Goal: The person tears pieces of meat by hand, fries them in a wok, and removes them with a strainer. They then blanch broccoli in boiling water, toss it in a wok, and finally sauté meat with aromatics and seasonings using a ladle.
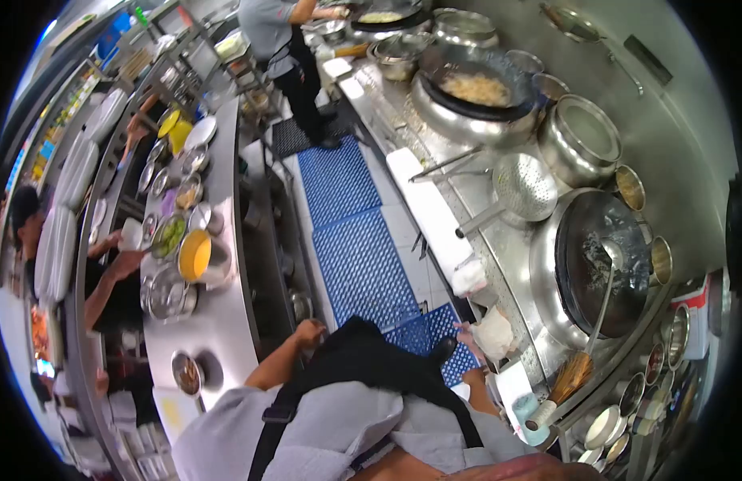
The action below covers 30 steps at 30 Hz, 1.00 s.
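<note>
My left hand (310, 332) hangs low beside the left steel counter (230, 297), its fingers curled; nothing shows in them. On the other side, my right hand (473, 375) is partly visible below a crumpled white cloth (493, 333) at the stove's edge. Its fingers are too small and hidden to read. Nearest on the stove is a dark wok (583, 297), wet inside, with a long-handled ladle (605, 293) resting in it. A bamboo brush (571, 377) lies near the wok's front. Farther along sits a perforated strainer (525, 187).
Ahead, another person (295, 72) stands at the far stove beside a wok of pale food (475, 86). Bowls and a yellow-filled container (196, 255) crowd the left counter. Across it, another person's hand (126, 264) reaches in. Blue mats (363, 260) cover the aisle.
</note>
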Each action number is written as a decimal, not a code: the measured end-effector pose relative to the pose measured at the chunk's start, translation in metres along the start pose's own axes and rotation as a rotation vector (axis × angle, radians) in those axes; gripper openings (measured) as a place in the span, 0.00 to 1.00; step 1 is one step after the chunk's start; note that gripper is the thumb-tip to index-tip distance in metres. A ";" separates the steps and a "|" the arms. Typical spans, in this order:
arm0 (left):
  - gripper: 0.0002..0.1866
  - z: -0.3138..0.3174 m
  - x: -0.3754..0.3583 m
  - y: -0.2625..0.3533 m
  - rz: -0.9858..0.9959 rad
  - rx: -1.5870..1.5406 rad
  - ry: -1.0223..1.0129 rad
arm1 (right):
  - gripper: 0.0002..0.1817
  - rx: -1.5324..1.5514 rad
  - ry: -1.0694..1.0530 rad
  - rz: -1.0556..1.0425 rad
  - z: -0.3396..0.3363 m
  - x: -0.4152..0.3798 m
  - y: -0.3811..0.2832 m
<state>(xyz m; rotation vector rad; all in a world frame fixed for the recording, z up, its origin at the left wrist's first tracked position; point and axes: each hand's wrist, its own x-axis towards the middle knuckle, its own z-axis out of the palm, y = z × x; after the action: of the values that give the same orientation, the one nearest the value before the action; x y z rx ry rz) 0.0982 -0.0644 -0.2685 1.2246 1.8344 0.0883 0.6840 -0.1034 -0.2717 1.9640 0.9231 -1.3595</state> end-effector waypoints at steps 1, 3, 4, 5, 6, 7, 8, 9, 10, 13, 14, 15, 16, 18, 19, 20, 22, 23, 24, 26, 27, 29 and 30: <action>0.22 -0.005 0.029 -0.009 0.052 -0.075 0.033 | 0.11 -0.006 -0.016 -0.037 -0.004 -0.011 -0.013; 0.23 -0.036 0.031 0.031 0.087 -0.040 0.100 | 0.11 -0.011 -0.065 -0.196 -0.018 -0.024 -0.039; 0.19 -0.046 0.033 0.044 0.044 -0.134 0.107 | 0.13 0.003 -0.121 -0.425 -0.049 -0.063 -0.068; 0.15 -0.054 0.032 0.056 -0.007 -0.231 0.112 | 0.16 0.034 -0.188 -0.665 -0.079 -0.102 -0.097; 0.18 -0.054 0.042 0.052 -0.075 -0.389 0.090 | 0.21 0.073 -0.265 -0.888 -0.109 -0.142 -0.126; 0.17 -0.048 0.055 0.034 -0.075 -0.423 0.069 | 0.21 0.630 -0.327 -0.932 -0.135 -0.204 -0.153; 0.17 -0.041 0.069 0.017 -0.073 -0.459 0.054 | 0.22 0.660 -0.277 -1.043 -0.167 -0.248 -0.179; 0.16 -0.035 0.083 0.003 -0.068 -0.491 0.038 | 0.23 0.691 -0.223 -1.156 -0.203 -0.278 -0.204; 0.15 -0.025 0.089 -0.018 -0.077 -0.401 -0.036 | 0.23 0.698 -0.145 -1.251 -0.240 -0.296 -0.224; 0.17 -0.032 0.073 -0.012 -0.132 -0.249 -0.064 | 0.28 0.846 0.107 -1.506 -0.366 -0.311 -0.283; 0.17 -0.039 0.073 -0.008 -0.180 -0.340 -0.150 | 0.29 0.877 0.256 -1.513 -0.408 -0.332 -0.301; 0.18 -0.047 0.069 -0.009 -0.227 -0.431 -0.230 | 0.25 1.006 0.247 -1.582 -0.463 -0.320 -0.316; 0.18 -0.048 0.071 -0.018 -0.209 -0.410 -0.187 | 0.23 1.149 0.167 -1.601 -0.518 -0.319 -0.330; 0.17 -0.050 0.073 -0.044 -0.163 -0.268 -0.027 | 0.21 1.326 0.197 -1.707 -0.612 -0.322 -0.347; 0.17 -0.054 0.069 -0.045 -0.150 -0.194 0.054 | 0.23 1.422 0.214 -1.715 -0.656 -0.323 -0.354; 0.16 -0.058 0.064 -0.043 -0.159 -0.140 0.120 | 0.27 1.533 0.219 -1.729 -0.703 -0.317 -0.362; 0.16 -0.063 0.056 -0.048 -0.210 -0.090 0.218 | 0.37 1.754 0.203 -1.683 -0.775 -0.318 -0.376; 0.16 -0.065 0.054 -0.048 -0.241 -0.109 0.260 | 0.42 1.873 0.188 -1.614 -0.794 -0.329 -0.381; 0.16 -0.067 0.049 -0.048 -0.271 -0.129 0.302 | 0.39 1.865 0.118 -1.633 -0.818 -0.327 -0.385; 0.16 -0.065 0.053 -0.042 -0.367 -0.266 0.296 | 0.32 1.824 0.100 -1.635 -0.855 -0.327 -0.393; 0.16 -0.065 0.060 -0.041 -0.433 -0.376 0.246 | 0.27 1.796 0.154 -1.615 -0.866 -0.328 -0.397; 0.15 -0.069 0.057 -0.032 -0.415 -0.346 0.218 | 0.07 1.752 0.132 -1.535 -0.914 -0.298 -0.402; 0.14 -0.071 0.061 -0.027 -0.332 -0.201 0.233 | 0.06 1.754 0.174 -1.504 -0.908 -0.291 -0.405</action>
<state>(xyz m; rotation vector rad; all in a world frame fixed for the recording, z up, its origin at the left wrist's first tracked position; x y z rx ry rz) 0.0228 -0.0034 -0.2784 0.7845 2.1497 0.2316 0.7887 0.7764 0.2642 2.2143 1.6628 -3.8627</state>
